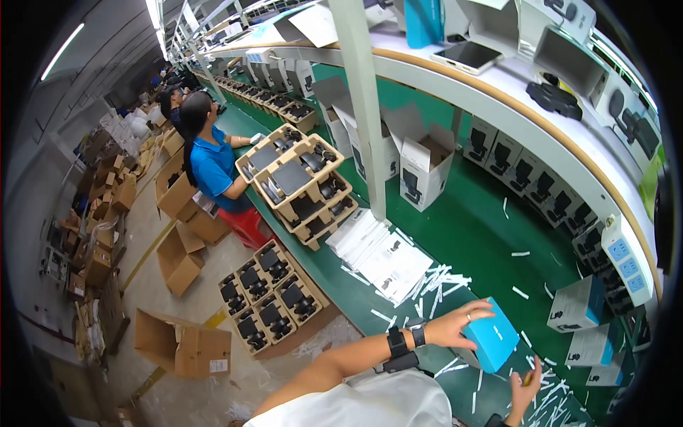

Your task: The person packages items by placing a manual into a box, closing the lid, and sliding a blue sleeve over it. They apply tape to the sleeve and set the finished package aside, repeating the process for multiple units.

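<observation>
right hand [525, 390] sits lowest and nearest, bottom right, fingers curled up with something small and yellowish pinched at the tips (too small to tell what). it hovers over a mess of white paper strips [548, 398] scattered on the green table [469, 228]. just left and a bit farther out, the left hand [455, 324] lies spread flat on top of a blue box [492, 336], fingers wide over its upper face, ring on one finger, black bands on the wrist. the box sits tilted on the table at the near edge, between both hands. farther left there's a stack of white leaflets [380, 257], then cardboard trays [299, 186] with black parts piled up. an open white box [425, 165] stands by the pale post [366, 107]. a co-worker in a blue shirt [212, 167] sits far left at the same table, with brown cartons [183, 345] on the floor.
</observation>
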Tool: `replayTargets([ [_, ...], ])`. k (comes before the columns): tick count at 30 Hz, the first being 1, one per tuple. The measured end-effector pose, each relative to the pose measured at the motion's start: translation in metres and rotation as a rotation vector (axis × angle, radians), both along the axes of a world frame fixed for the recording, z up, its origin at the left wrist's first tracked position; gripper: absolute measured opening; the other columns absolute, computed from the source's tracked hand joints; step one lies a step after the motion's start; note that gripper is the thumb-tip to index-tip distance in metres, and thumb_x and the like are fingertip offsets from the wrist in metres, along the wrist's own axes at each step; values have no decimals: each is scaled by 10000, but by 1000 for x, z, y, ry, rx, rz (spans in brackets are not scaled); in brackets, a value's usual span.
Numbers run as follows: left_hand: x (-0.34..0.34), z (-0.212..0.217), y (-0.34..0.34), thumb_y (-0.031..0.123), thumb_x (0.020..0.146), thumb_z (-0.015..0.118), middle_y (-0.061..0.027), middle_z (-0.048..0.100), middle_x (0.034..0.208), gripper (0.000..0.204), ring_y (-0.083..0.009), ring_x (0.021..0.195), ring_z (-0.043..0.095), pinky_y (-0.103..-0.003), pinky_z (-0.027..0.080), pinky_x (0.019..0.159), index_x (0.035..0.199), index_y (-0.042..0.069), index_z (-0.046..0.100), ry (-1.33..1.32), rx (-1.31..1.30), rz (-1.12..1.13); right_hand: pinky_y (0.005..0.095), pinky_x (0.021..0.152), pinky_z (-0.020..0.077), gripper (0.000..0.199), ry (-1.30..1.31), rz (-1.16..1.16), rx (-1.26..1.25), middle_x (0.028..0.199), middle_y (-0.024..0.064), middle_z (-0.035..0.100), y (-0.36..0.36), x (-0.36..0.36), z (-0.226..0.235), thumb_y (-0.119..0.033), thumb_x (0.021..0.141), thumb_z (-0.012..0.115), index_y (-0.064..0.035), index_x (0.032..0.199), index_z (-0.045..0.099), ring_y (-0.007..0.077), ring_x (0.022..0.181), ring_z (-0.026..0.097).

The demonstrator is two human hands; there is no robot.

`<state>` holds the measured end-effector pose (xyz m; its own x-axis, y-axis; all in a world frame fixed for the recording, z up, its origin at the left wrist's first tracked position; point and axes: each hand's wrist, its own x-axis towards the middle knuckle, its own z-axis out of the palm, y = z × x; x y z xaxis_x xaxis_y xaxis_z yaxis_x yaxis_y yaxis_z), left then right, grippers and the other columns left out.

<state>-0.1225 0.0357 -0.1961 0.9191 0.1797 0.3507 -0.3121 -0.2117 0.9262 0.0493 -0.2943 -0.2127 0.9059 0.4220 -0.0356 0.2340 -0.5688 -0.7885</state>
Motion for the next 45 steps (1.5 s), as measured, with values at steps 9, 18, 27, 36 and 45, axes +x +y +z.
replayTargets([
  [9, 1, -21, 5, 197, 672, 886, -127, 342, 1525, 635, -392, 1453, 258, -502, 360, 1143, 1267, 188, 664, -113, 190, 28, 300, 656, 404, 389, -514, 174, 274, 1025, 114, 472, 76, -96, -15, 43, 813, 700, -12, 1197, 665, 218, 772, 478],
  [18, -3, -16, 19, 386, 734, 807, -199, 380, 1474, 633, -428, 1439, 274, -524, 328, 1154, 1290, 139, 633, -127, 494, -40, 300, 667, 420, 460, -505, 248, 202, 1168, 136, 482, 66, -98, -23, 28, 803, 725, -46, 1252, 654, 196, 755, 474],
  [27, 7, -18, -42, 324, 893, 616, -141, 279, 1598, 602, -375, 1489, 214, -508, 189, 1214, 1441, 137, 450, -108, 958, 39, 287, 640, 429, 503, -727, 261, 174, 1424, 206, 422, 71, -100, -37, 91, 791, 660, -69, 1268, 652, 166, 692, 449],
  [36, 19, -31, -46, 296, 856, 651, -189, 336, 1559, 639, -459, 1426, 304, -536, 306, 1153, 1413, 39, 475, -247, 1061, -26, 285, 599, 460, 463, -513, 486, 192, 1463, 257, 394, 53, -56, -13, -27, 675, 803, -73, 1125, 701, 142, 623, 458],
  [45, 41, 60, -1, 495, 642, 841, -331, 280, 1496, 1117, -540, 1384, 262, -617, 263, 1134, 1496, 4, 316, 298, 1139, -20, 343, 730, 564, 622, -224, 435, 204, 1584, 297, 222, 98, -48, 7, -364, 655, 907, -129, 1189, 689, 250, 871, 693],
])
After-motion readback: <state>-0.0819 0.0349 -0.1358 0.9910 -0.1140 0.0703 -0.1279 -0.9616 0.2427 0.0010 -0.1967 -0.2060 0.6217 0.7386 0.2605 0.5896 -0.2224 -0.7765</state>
